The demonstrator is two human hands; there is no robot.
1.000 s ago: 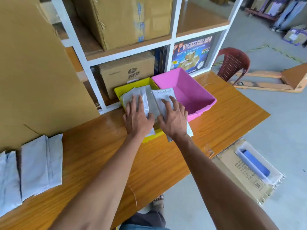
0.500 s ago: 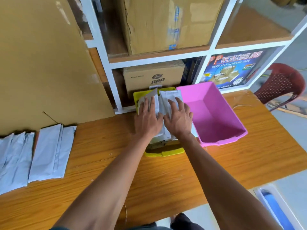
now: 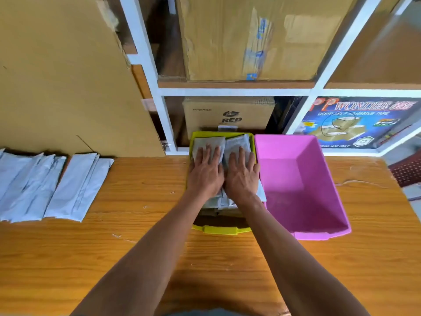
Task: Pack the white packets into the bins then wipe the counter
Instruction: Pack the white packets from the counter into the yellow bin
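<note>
A yellow bin (image 3: 220,230) stands at the back of the wooden counter (image 3: 145,252), filled with white packets (image 3: 209,142). My left hand (image 3: 206,173) and my right hand (image 3: 242,176) lie flat side by side on those packets, fingers straight, pressing down. One packet edge sticks out over the bin's right rim. Right beside it stands a pink bin (image 3: 303,185) with nothing inside. More white packets (image 3: 77,185) lie in overlapping rows on the counter at the far left.
A white shelf frame (image 3: 232,91) with cardboard boxes (image 3: 230,115) rises behind the bins. A large cardboard sheet (image 3: 61,74) leans at the back left. A red chair (image 3: 407,169) shows at the right edge.
The view has swung left and down, so the bins sit centred. Both hands stay flat on the packets, now closer together and pushed deeper into the yellow bin.
</note>
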